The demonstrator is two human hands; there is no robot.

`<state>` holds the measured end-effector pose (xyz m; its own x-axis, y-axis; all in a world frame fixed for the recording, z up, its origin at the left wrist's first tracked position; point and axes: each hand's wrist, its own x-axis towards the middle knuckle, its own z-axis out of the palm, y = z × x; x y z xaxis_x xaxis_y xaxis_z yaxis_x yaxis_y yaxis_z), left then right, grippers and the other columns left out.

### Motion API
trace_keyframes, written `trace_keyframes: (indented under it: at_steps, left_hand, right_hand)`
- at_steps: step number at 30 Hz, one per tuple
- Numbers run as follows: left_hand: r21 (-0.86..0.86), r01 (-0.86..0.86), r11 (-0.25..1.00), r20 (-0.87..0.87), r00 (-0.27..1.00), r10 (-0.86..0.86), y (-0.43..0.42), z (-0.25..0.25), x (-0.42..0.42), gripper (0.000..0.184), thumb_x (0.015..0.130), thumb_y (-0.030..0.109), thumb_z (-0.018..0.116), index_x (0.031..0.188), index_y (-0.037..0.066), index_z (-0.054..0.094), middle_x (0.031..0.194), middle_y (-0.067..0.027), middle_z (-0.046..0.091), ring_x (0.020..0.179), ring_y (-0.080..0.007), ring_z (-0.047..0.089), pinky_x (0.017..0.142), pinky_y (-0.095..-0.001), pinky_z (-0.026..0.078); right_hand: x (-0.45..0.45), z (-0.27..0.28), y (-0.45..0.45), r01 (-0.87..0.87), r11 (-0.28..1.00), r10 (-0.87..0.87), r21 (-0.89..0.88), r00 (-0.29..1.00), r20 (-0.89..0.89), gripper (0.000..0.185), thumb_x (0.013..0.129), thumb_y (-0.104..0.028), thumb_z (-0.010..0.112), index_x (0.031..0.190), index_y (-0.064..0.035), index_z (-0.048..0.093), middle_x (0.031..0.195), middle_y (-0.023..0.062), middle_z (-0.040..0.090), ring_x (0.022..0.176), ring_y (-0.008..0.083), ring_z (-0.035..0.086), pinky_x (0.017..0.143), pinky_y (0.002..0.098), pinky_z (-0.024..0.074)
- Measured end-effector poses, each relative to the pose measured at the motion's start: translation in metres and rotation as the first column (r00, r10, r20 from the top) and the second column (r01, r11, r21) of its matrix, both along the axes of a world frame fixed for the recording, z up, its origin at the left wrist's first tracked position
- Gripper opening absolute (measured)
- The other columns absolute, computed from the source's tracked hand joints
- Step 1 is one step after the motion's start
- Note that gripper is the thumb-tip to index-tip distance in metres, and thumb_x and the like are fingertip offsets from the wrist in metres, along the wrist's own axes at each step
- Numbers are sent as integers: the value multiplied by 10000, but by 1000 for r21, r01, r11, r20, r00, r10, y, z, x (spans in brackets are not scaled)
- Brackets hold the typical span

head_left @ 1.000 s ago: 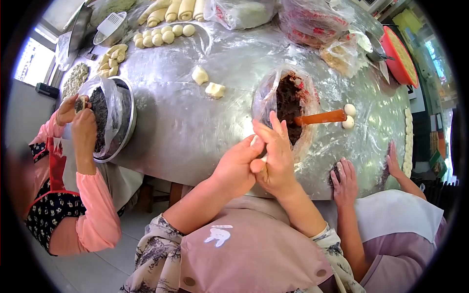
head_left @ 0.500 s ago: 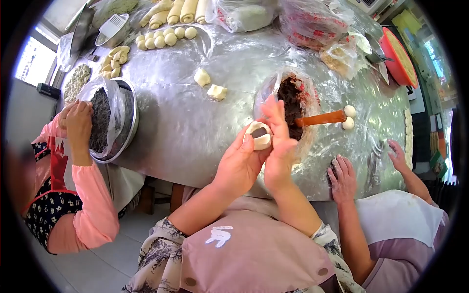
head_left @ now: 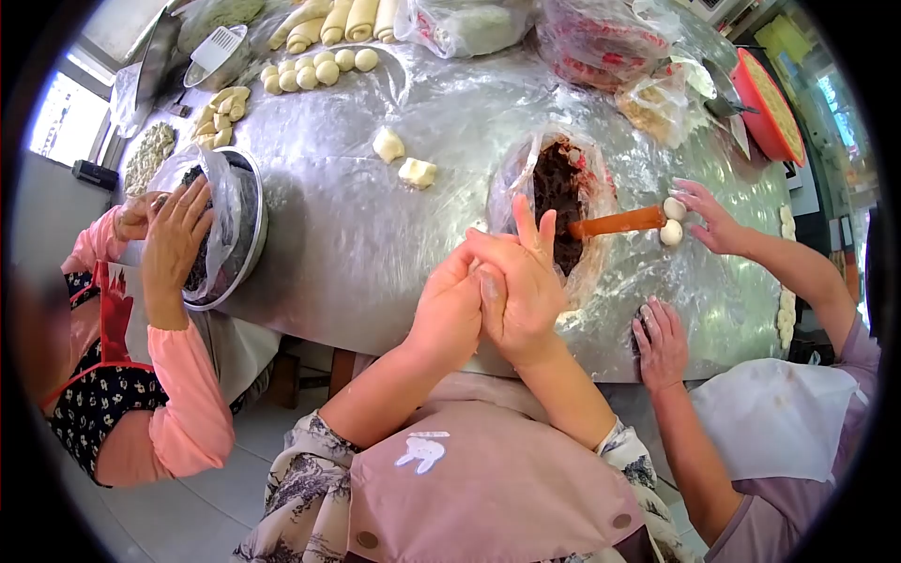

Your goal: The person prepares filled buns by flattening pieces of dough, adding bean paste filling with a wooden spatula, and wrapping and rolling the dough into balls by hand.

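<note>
My left hand point(head_left: 447, 302) and my right hand point(head_left: 527, 298) are closed together over the metal table, cupped around the filled dough ball, which the fingers now hide. Two fingers of my right hand point upward. Just beyond it lies a plastic bag of dark filling point(head_left: 554, 192), with an orange-brown handle point(head_left: 619, 222) sticking out to the right. Ahead of my hands, two small dough pieces point(head_left: 389, 144) point(head_left: 418, 173) rest on the table.
At left, a co-worker's hands point(head_left: 174, 225) are at a metal bowl point(head_left: 255, 253) of dark filling. At right, another person's hand point(head_left: 711, 218) is beside two white dough balls point(head_left: 672, 233); their other hand point(head_left: 662, 345) rests near the table edge. Dough rolls point(head_left: 361, 21) lie at the back.
My hands have closed over the dough, covering its dark centre. The right co-worker's far hand moved up to the two white balls. The left co-worker's hand shifted over the bowl.
</note>
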<state>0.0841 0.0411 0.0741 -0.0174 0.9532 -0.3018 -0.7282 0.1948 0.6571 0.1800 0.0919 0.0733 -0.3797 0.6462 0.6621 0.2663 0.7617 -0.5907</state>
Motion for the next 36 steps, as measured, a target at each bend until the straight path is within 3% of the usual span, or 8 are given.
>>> trace_keyframes:
  at_steps: [3, 6, 9, 12, 18, 25, 29, 36]
  left_hand:
    - [-206, -32, 978, 60, 997, 46, 1, 19, 4, 415, 953, 75, 404, 1361, 22, 348, 1293, -118, 478, 1177, -201, 499, 996, -337, 416]
    - [202, -221, 954, 485, 869, 99, -6, 16, 9, 444, 982, 119, 390, 1402, 15, 292, 1373, -131, 409, 1233, -207, 457, 1013, -333, 394]
    - [359, -43, 932, -274, 950, 149, -12, -6, 11, 485, 1007, 211, 350, 1430, 5, 231, 1436, -142, 337, 1282, -216, 407, 1036, -338, 364]
    - [419, -77, 905, -519, 797, 308, -13, -16, 0, 378, 989, 194, 378, 1308, 7, 454, 1239, -130, 504, 1042, -206, 523, 904, -301, 415]
    - [574, 108, 811, -789, 337, 514, -9, -7, -15, 677, 978, 516, 198, 1182, 21, 611, 1206, -189, 506, 1198, -263, 363, 1033, -415, 230]
    - [436, -81, 896, -551, 763, 337, -5, 2, -9, 1063, 766, 818, -6, 1457, 42, 219, 1517, -204, 91, 1410, -302, 53, 1117, -444, 46]
    - [277, -98, 956, -360, 912, 197, 2, 4, -16, 1096, 760, 828, 72, 1473, -4, 47, 1543, -143, 72, 1417, -271, 84, 1127, -407, 88]
    - [293, 121, 948, -287, 957, -33, -18, -6, -2, 829, 930, 638, 220, 1438, -17, 222, 1449, -118, 309, 1281, -197, 351, 1065, -325, 260]
  right_hand:
    - [-5, -3, -1, 19, 977, -60, -213, 981, -187, 222, 966, -168, 445, 1036, -19, 593, 1072, 117, 662, 1231, 330, 492, 1101, 453, 240]
    - [-3, -5, -6, -165, 764, -183, -624, 871, -456, 346, 1014, -194, 343, 1209, 46, 500, 1192, 169, 608, 1233, 243, 482, 1068, 370, 314]
    - [-12, 5, -14, -350, 695, -141, -628, 790, -596, 435, 1029, -236, 280, 1342, 53, 369, 1346, 213, 473, 1299, 261, 403, 1070, 368, 302]
    - [-30, 16, -32, -256, 751, -85, -609, 876, -474, 706, 991, -481, 281, 1426, 67, 189, 1481, 219, 255, 1369, 252, 266, 1104, 346, 228]
    - [-8, 24, -25, -288, 776, 196, -561, 956, -219, 739, 919, -520, 495, 1334, 79, 375, 1255, 142, 504, 1146, 211, 491, 967, 343, 391]
    - [-5, 19, -24, -197, 563, -40, -803, 964, -264, 211, 960, -201, 520, 981, 2, 579, 994, 118, 657, 849, 109, 595, 728, 254, 488]
    - [-12, 2, -10, -54, 950, 25, -309, 995, -97, 203, 958, -177, 512, 1044, -4, 577, 1119, 197, 627, 1110, 262, 587, 968, 378, 415]
    - [-5, -6, 18, -87, 907, 60, -412, 995, -77, 820, 932, -538, 386, 1439, 59, 142, 1498, 290, 98, 1409, 409, 61, 1122, 469, 75]
